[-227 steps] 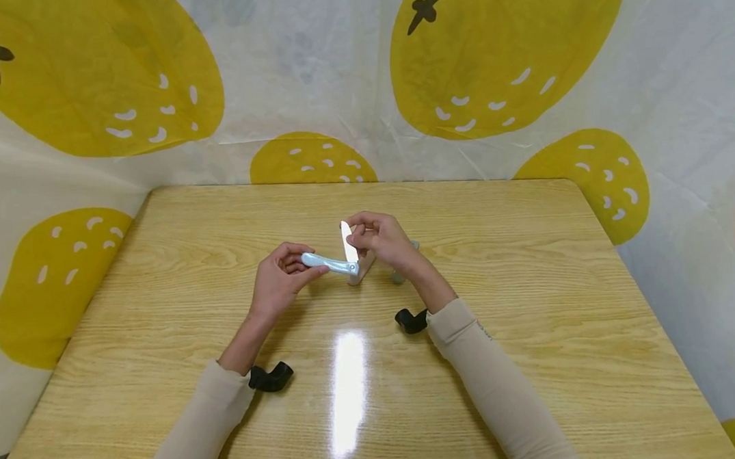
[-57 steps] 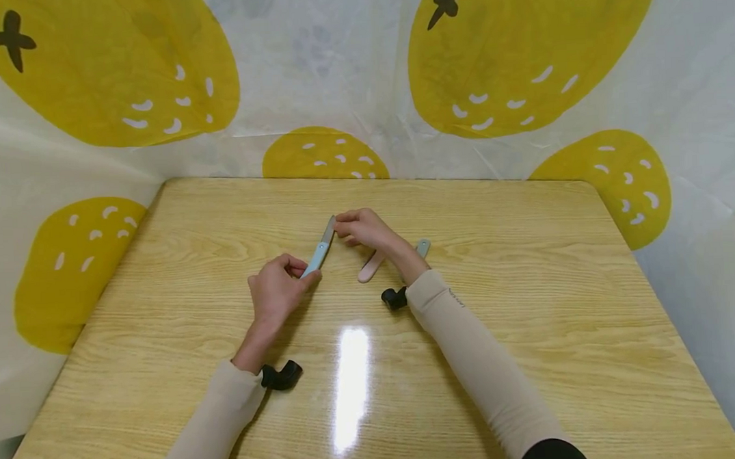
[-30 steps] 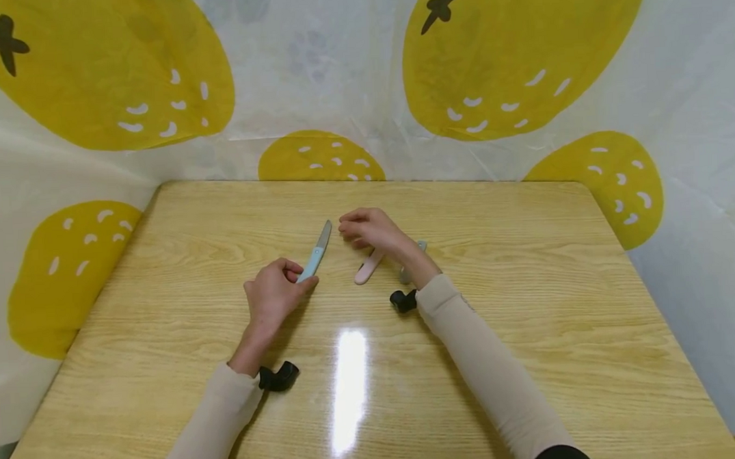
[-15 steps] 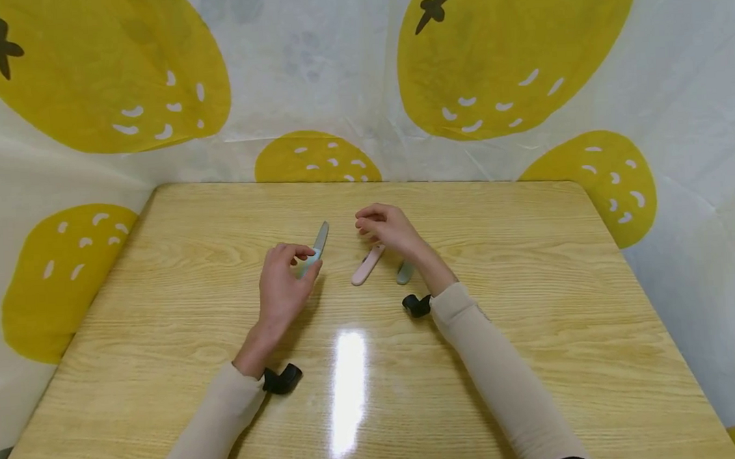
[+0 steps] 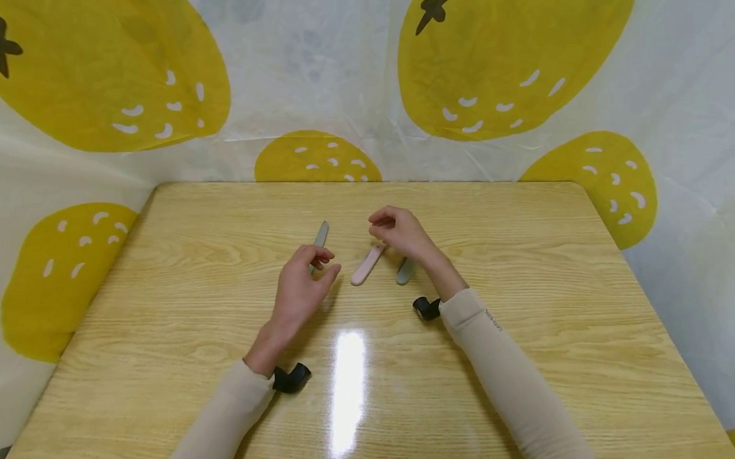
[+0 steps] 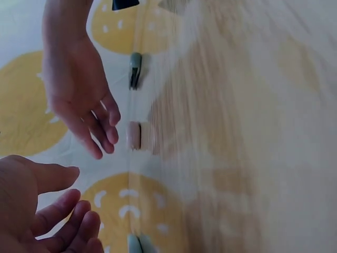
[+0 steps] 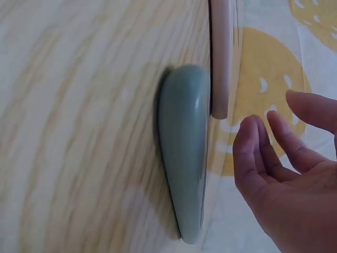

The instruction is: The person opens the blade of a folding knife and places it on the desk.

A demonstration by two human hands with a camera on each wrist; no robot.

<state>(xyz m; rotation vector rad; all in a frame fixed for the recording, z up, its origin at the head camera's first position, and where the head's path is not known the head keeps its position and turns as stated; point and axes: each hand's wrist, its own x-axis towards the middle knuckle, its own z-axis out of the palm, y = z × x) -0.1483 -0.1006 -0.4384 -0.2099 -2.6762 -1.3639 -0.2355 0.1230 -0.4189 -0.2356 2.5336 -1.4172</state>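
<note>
A light blue folding knife (image 5: 322, 233) lies on the table with its blade swung out straight, its handle mostly hidden under my left hand (image 5: 305, 280). That hand hovers over it with loosely bent fingers and nothing between them. To the right, a folded pink folding knife (image 5: 367, 265) lies slanted, and beside it a folded grey-green one (image 5: 404, 272), partly covered by my right wrist. My right hand (image 5: 404, 231) is above the far ends of these two, its fingers relaxed and holding nothing. In the right wrist view the grey-green handle (image 7: 184, 142) fills the middle, apart from the fingers.
The wood-grain table (image 5: 502, 360) carries a bright light reflection (image 5: 348, 395) near its front. A black curved piece sticks out from each wrist, at the left cuff (image 5: 292, 378) and the right cuff (image 5: 426, 308). White cloth (image 5: 311, 67) with yellow fruit prints hangs behind.
Both hands held the light blue knife with its blade half out; the blade was then straightened and the knife laid down. My left hand let go of it, and both hands moved right.
</note>
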